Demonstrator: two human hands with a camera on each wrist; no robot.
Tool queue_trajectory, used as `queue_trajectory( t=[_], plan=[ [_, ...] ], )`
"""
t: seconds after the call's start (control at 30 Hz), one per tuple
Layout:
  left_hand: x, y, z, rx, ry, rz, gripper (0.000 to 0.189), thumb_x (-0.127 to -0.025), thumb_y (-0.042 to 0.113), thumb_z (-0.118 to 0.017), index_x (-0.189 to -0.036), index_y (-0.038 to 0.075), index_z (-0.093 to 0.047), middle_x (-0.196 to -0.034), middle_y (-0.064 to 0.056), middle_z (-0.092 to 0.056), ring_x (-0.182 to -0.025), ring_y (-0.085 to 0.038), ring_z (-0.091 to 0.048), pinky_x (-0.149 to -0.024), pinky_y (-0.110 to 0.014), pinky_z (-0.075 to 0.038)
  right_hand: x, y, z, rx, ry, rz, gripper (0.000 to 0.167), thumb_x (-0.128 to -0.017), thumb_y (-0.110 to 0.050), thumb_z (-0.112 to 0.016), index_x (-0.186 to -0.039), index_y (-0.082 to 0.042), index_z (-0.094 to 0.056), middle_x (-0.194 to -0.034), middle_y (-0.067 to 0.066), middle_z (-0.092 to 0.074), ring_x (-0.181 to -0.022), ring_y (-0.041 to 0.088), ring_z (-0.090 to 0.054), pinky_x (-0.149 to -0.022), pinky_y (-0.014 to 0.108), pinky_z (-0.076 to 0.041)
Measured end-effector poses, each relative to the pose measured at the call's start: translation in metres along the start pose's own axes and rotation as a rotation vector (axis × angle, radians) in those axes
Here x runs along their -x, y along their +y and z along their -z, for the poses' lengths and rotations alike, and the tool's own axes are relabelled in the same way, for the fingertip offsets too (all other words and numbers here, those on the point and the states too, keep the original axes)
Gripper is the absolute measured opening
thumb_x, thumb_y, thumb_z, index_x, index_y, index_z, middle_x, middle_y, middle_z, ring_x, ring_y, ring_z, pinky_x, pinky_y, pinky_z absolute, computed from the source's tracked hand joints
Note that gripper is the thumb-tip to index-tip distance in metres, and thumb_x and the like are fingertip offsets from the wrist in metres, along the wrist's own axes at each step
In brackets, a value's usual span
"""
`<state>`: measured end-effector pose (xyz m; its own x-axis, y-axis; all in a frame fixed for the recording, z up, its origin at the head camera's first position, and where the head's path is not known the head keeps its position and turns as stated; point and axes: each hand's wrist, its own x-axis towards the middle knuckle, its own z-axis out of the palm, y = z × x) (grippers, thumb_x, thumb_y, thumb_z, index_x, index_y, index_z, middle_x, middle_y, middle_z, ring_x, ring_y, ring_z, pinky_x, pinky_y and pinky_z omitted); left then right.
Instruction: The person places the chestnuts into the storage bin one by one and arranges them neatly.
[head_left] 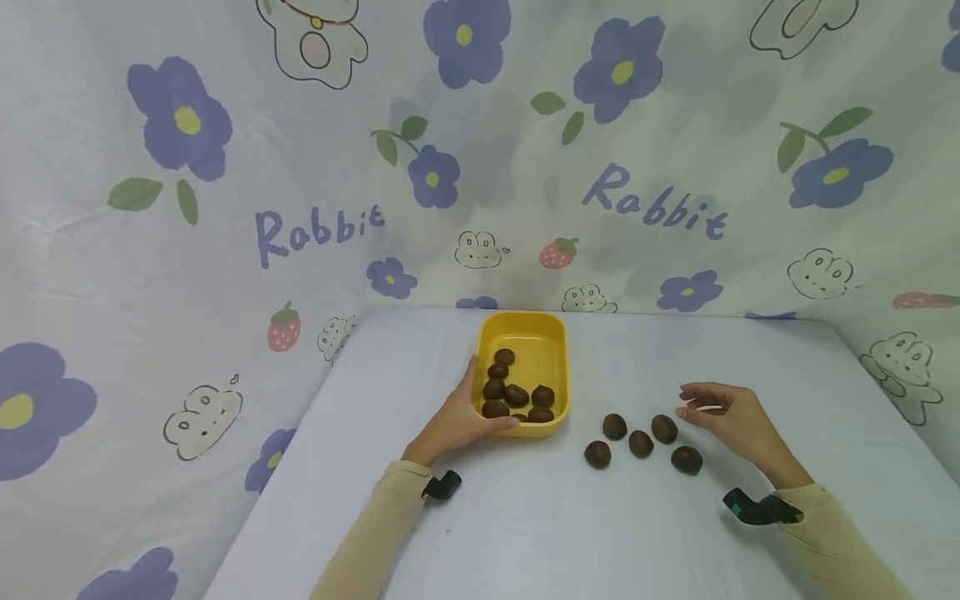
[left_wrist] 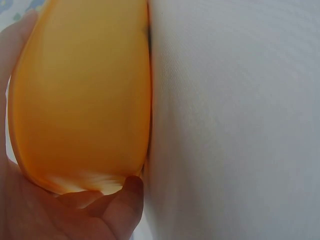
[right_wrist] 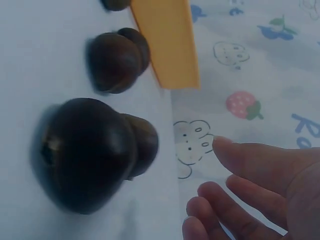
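Note:
My left hand (head_left: 453,423) holds a yellow plastic box (head_left: 536,354) by its left side and near end, with the thumb along the near rim. In the left wrist view the fingers curl round the outer wall of the box (left_wrist: 87,95). Several brown chestnuts (head_left: 516,395) lie inside, mostly towards the near end. Right of the box, several loose chestnuts (head_left: 641,444) are scattered on the table. Just beyond the rightmost ones, my right hand (head_left: 738,423) hovers with loosely bent fingers and nothing in them. Close to the right wrist camera looms one chestnut (right_wrist: 87,155).
A white cloth covers the table (head_left: 525,517). Behind it and to the left hangs a curtain (head_left: 495,167) printed with flowers and rabbits. Small black wrist cameras sit at both cuffs, the right one (head_left: 761,508) low over the tabletop.

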<state>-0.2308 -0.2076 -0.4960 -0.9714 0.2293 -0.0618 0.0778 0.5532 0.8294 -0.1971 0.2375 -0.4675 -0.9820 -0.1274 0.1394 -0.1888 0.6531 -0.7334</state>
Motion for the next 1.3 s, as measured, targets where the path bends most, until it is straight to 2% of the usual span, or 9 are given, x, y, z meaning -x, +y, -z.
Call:
queue_trajectory(
  t=[0.3, 0.37, 0.5, 0.6, 0.93, 1.17, 1.3],
  plan=[
    [-0.002, 0.0, -0.002, 0.007, -0.001, 0.001, 0.14, -0.072, 0.056, -0.09, -0.168, 0.025, 0.006, -0.176, -0.002, -0.009, -0.162, -0.028, -0.019, -0.129, -0.058, -0.022, 0.01, 0.005, -0.013, -0.021, -0.03, 0.005, 0.049, -0.09, -0.022, -0.082, -0.128, 0.005, -0.068, -0.119, 0.023, -0.074, -0.093, -0.008, -0.063, -0.08, 0.012, -0.057],
    [-0.001, 0.0, -0.001, 0.011, -0.005, 0.001, 0.14, -0.072, 0.056, -0.09, -0.168, 0.025, 0.007, -0.176, -0.002, -0.008, -0.162, -0.028, -0.019, -0.129, -0.058, -0.021, 0.011, 0.006, -0.015, -0.016, -0.041, -0.003, 0.049, -0.089, -0.022, -0.083, -0.128, 0.005, -0.068, -0.12, 0.022, -0.074, -0.094, -0.002, -0.066, -0.08, 0.013, -0.057],
    [-0.001, 0.001, 0.0, 0.01, -0.006, -0.005, 0.14, -0.072, 0.056, -0.09, -0.168, 0.024, 0.007, -0.176, -0.002, -0.008, -0.162, -0.028, -0.019, -0.13, -0.058, -0.021, 0.012, 0.007, -0.019, -0.013, -0.069, -0.021, 0.05, -0.088, -0.024, -0.084, -0.127, 0.004, -0.069, -0.122, 0.023, -0.073, -0.101, 0.022, -0.072, -0.08, 0.015, -0.058],
    [-0.001, 0.001, 0.0, 0.004, -0.002, -0.008, 0.14, -0.072, 0.057, -0.09, -0.168, 0.023, 0.006, -0.176, -0.003, -0.008, -0.162, -0.029, -0.019, -0.129, -0.058, -0.021, 0.012, 0.009, -0.022, -0.003, -0.087, -0.038, 0.051, -0.088, -0.026, -0.084, -0.127, 0.004, -0.069, -0.122, 0.023, -0.073, -0.103, 0.031, -0.072, -0.078, 0.016, -0.057],
    [-0.003, -0.001, 0.001, 0.015, -0.007, -0.024, 0.142, -0.07, 0.059, -0.09, -0.167, 0.025, 0.008, -0.176, -0.001, -0.008, -0.162, -0.027, -0.019, -0.129, -0.058, -0.021, 0.011, 0.009, -0.028, 0.048, -0.091, -0.042, 0.052, -0.082, -0.024, -0.088, -0.122, 0.006, -0.071, -0.113, 0.022, -0.075, -0.098, 0.031, -0.073, -0.077, 0.018, -0.056],
    [-0.003, -0.002, 0.0, 0.01, -0.005, -0.011, 0.142, -0.07, 0.059, -0.09, -0.168, 0.024, 0.007, -0.176, -0.002, -0.007, -0.162, -0.028, -0.018, -0.129, -0.058, -0.021, 0.009, 0.001, -0.029, 0.084, -0.106, -0.044, 0.052, -0.08, -0.022, -0.089, -0.119, 0.008, -0.071, -0.107, 0.023, -0.076, -0.092, 0.032, -0.073, -0.072, 0.029, -0.059],
    [-0.003, -0.002, 0.0, 0.001, -0.005, -0.011, 0.141, -0.071, 0.06, -0.09, -0.167, 0.025, 0.007, -0.176, -0.001, -0.008, -0.162, -0.027, -0.018, -0.129, -0.058, -0.021, 0.007, 0.001, -0.029, 0.101, -0.113, -0.056, 0.049, -0.081, -0.022, -0.088, -0.117, 0.007, -0.072, -0.102, 0.02, -0.077, -0.09, 0.029, -0.072, -0.072, 0.031, -0.059]
  ],
)
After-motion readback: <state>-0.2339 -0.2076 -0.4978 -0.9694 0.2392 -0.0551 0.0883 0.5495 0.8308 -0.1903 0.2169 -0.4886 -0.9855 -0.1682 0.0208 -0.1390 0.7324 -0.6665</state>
